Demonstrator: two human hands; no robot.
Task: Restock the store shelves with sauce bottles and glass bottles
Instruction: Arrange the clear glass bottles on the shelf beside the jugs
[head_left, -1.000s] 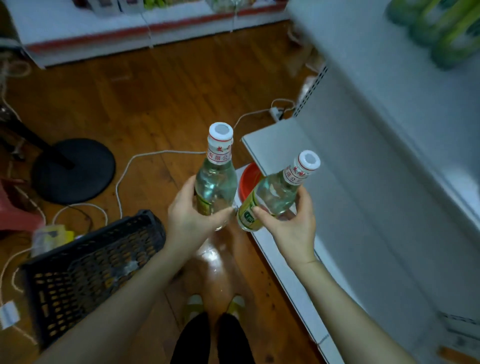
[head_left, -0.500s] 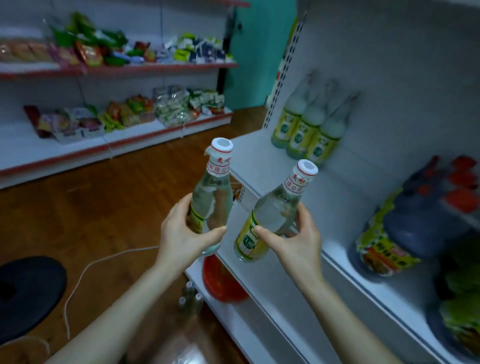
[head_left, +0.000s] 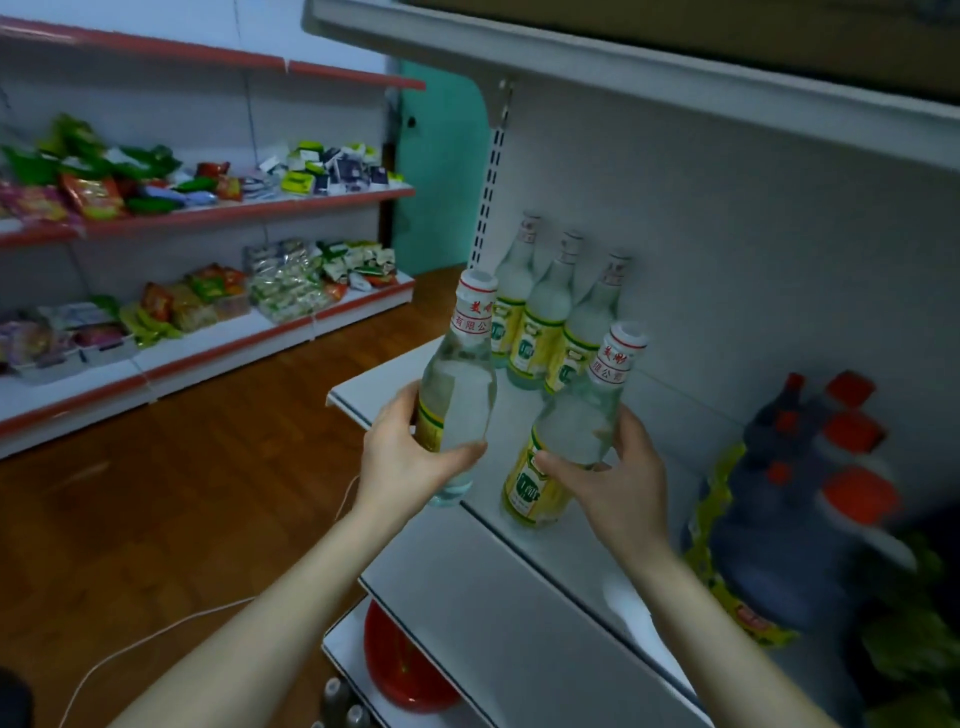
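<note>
My left hand (head_left: 410, 457) grips a clear glass bottle (head_left: 460, 374) with a white cap, held upright over the front corner of the white shelf (head_left: 524, 545). My right hand (head_left: 618, 483) grips a second glass bottle (head_left: 566, 431) with a yellow label, tilted slightly right, its base low over the shelf; whether it touches the board I cannot tell. Three matching bottles (head_left: 550, 317) stand in a row at the shelf's back left, against the rear panel.
Blue sauce bottles with orange caps (head_left: 810, 467) stand to the right on the same shelf. An upper shelf (head_left: 623, 67) overhangs. A red bowl (head_left: 400, 670) sits on the lower shelf. Snack shelves (head_left: 208, 260) line the far wall across a wooden floor with a white cable (head_left: 156, 634).
The view rose from the floor and basket to the shelf. Both hands carried their bottles up and forward toward the row of three bottles.
</note>
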